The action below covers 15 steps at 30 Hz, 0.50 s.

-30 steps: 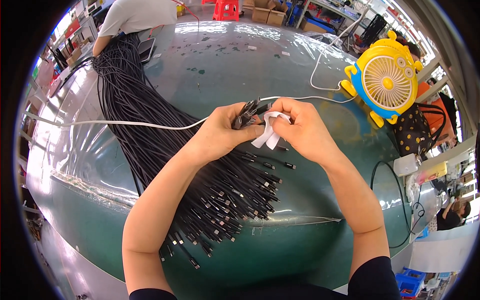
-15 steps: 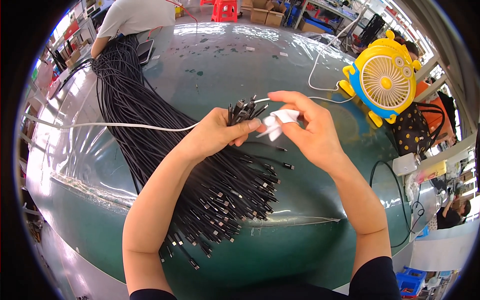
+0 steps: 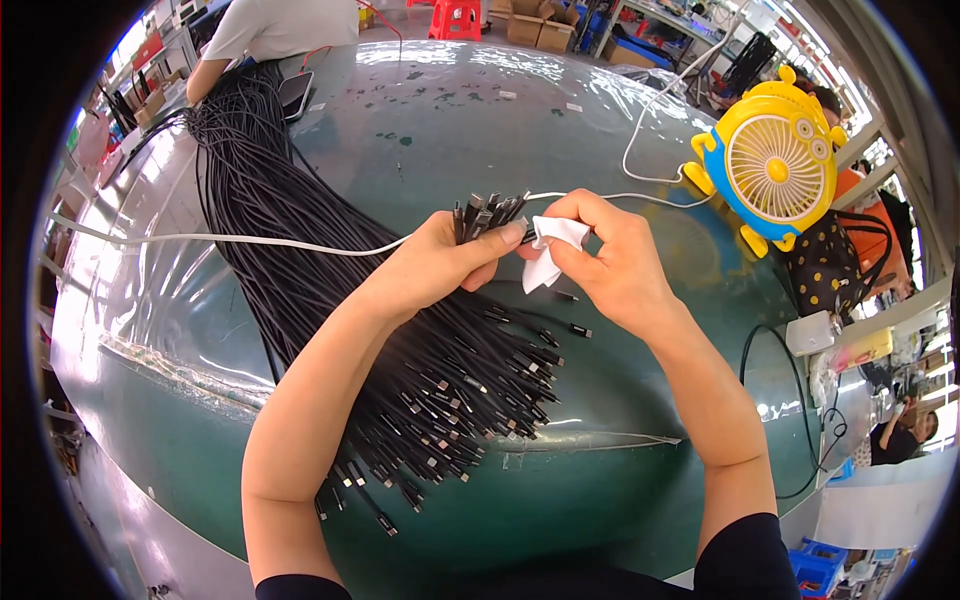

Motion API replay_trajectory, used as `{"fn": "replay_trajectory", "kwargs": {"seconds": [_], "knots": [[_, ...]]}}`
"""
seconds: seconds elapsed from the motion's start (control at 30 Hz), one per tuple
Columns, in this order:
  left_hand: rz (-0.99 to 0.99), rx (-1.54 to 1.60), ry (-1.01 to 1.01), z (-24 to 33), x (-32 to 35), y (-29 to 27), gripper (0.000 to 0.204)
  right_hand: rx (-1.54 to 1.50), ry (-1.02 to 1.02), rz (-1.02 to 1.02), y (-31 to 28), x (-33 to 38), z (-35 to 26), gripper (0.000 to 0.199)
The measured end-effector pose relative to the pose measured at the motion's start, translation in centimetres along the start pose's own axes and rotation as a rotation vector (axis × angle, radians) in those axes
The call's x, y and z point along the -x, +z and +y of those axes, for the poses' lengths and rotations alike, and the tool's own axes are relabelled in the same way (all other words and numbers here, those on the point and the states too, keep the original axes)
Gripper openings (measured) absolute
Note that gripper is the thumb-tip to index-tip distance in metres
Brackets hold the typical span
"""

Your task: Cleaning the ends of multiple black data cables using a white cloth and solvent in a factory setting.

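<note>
My left hand (image 3: 425, 268) is closed around a small bunch of black cable connectors (image 3: 480, 212), their ends poking up above the fist. Between the thumb and fingers of my right hand (image 3: 625, 262) is a folded white wipe (image 3: 543, 268). The wipe touches a black connector beside my left thumb; its tip is hidden in the cloth. Under my left arm runs a thick bundle of black cables (image 3: 290, 200), fanning out toward me into many loose connector ends (image 3: 450, 400) on the green table.
A white cord (image 3: 270, 240) crosses the table behind my hands. At the right stand a yellow and blue fan (image 3: 775, 170) and a dotted bag (image 3: 822, 270). A phone (image 3: 294, 94) lies at the far left, near another person (image 3: 285, 28). A black cable (image 3: 748, 360) loops at the right edge.
My right hand has moved slightly left and closer to the left hand. The wipe now wraps against a connector and hangs lower. My left hand keeps its hold on the bunch.
</note>
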<state>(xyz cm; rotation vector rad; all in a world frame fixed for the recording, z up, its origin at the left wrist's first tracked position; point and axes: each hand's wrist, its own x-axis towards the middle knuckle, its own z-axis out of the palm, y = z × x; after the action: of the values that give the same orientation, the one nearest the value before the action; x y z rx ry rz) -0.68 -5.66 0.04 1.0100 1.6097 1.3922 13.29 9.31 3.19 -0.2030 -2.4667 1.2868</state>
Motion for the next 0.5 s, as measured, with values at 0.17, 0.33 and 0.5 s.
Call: {"fn": "replay_trajectory", "kwargs": {"seconds": [0.17, 0.33, 0.5], "knots": [[-0.018, 0.136, 0.037, -0.6, -0.2, -0.2, 0.022, 0.239, -0.262, 0.011, -0.1, 0.2, 1.6, 0.016], [0.024, 0.124, 0.036, -0.1, -0.1, -0.1, 0.018, 0.081, -0.116, 0.032, -0.5, 1.0, 2.0, 0.018], [0.053, 0.146, 0.061, -0.4, 0.2, 0.6, 0.016, -0.169, 0.079, 0.016, 0.5, 0.7, 0.6, 0.02]]}}
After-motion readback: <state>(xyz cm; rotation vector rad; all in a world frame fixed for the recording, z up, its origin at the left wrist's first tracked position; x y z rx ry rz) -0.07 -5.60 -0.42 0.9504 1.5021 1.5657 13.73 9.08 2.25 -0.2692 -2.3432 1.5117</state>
